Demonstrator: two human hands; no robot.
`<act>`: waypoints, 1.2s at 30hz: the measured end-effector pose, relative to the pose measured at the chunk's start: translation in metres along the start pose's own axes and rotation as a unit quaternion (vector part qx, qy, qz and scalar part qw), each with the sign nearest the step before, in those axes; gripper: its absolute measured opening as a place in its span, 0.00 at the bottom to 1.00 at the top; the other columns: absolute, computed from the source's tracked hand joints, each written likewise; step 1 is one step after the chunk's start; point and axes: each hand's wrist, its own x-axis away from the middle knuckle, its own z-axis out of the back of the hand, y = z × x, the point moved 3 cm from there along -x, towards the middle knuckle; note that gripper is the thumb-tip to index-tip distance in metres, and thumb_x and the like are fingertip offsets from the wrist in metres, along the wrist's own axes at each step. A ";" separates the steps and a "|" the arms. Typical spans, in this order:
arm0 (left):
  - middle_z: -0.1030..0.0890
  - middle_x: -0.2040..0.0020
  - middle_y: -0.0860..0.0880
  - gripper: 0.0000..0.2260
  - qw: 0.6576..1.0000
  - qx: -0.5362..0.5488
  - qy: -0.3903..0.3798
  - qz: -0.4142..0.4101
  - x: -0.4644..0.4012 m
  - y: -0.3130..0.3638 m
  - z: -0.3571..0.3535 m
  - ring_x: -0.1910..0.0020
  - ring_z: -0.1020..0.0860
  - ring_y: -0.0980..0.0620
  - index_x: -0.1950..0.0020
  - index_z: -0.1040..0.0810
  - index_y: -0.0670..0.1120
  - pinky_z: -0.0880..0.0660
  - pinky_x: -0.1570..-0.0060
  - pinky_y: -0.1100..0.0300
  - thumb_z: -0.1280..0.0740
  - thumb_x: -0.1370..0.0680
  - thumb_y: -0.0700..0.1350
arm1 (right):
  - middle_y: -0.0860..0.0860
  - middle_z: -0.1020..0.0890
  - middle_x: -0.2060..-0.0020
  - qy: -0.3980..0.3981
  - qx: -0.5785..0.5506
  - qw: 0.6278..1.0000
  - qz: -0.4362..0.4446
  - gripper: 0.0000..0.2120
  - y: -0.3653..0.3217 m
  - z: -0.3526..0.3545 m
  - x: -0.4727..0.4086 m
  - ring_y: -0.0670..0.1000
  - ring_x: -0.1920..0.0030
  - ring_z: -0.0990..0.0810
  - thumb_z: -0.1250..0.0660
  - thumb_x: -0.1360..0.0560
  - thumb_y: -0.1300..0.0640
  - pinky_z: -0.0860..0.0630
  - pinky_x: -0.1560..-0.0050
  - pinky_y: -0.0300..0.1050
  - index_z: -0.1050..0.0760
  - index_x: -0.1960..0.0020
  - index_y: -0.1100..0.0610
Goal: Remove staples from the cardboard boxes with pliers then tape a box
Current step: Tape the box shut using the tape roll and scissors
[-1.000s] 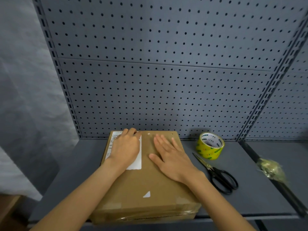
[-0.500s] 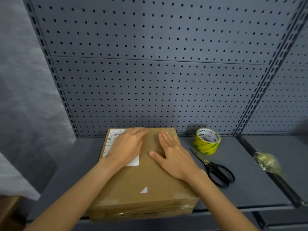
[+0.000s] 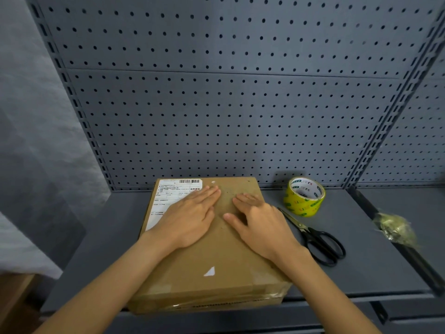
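A flat cardboard box [image 3: 212,249] lies on a grey shelf [image 3: 361,256] in front of a pegboard wall [image 3: 228,104], its near end jutting a little past the shelf's front edge. Both hands lie flat on the box lid with straight fingers, holding nothing. The left hand [image 3: 190,220] rests partly over a white shipping label [image 3: 168,196] at the far left of the lid; the right hand [image 3: 260,222] lies just beside it, thumb pointing toward the left hand, a narrow strip of bare cardboard between them. A second ago the left hand's fingers were curled near the far edge of the label; now they are stretched out and the hand has slid toward the centre, while the right hand has hardly shifted. This looks like pressing or smoothing the lid down, probably either seating tape or closing the flaps ready for taping; clear tape already shows along the box's near end. To the right of the box stand a yellow tape roll [image 3: 304,196] and black scissors [image 3: 315,237], both untouched. Further right lies a crumpled wad [image 3: 395,227] of clear film. No pliers or staples are visible.
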 end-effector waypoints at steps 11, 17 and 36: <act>0.51 0.23 0.56 0.22 1.000 -0.009 -0.020 0.015 -0.030 -0.014 0.005 0.25 0.52 0.60 0.23 0.50 0.52 0.56 0.31 0.66 0.53 0.17 0.48 | 0.51 0.50 0.22 -0.075 -0.030 0.997 -0.017 0.33 0.018 -0.022 -0.046 0.46 0.23 0.55 0.53 0.19 0.39 0.61 0.26 0.42 0.53 0.22 0.57; 0.47 0.24 0.58 0.21 1.000 -0.004 0.001 0.027 -0.040 -0.021 0.005 0.26 0.49 0.61 0.24 0.46 0.53 0.50 0.29 0.63 0.51 0.18 0.49 | 0.51 0.44 0.23 -0.040 -0.042 0.998 -0.032 0.31 0.017 -0.016 -0.051 0.47 0.23 0.50 0.49 0.19 0.40 0.52 0.26 0.43 0.46 0.23 0.57; 0.24 0.51 0.51 0.09 0.990 -0.066 0.108 0.068 -0.071 -0.006 0.013 0.51 0.25 0.49 0.53 0.23 0.47 0.29 0.61 0.56 0.43 0.22 0.46 | 0.47 0.34 0.27 -0.038 -0.118 0.992 -0.026 0.24 0.035 0.002 -0.016 0.48 0.26 0.38 0.40 0.20 0.46 0.39 0.27 0.46 0.34 0.27 0.53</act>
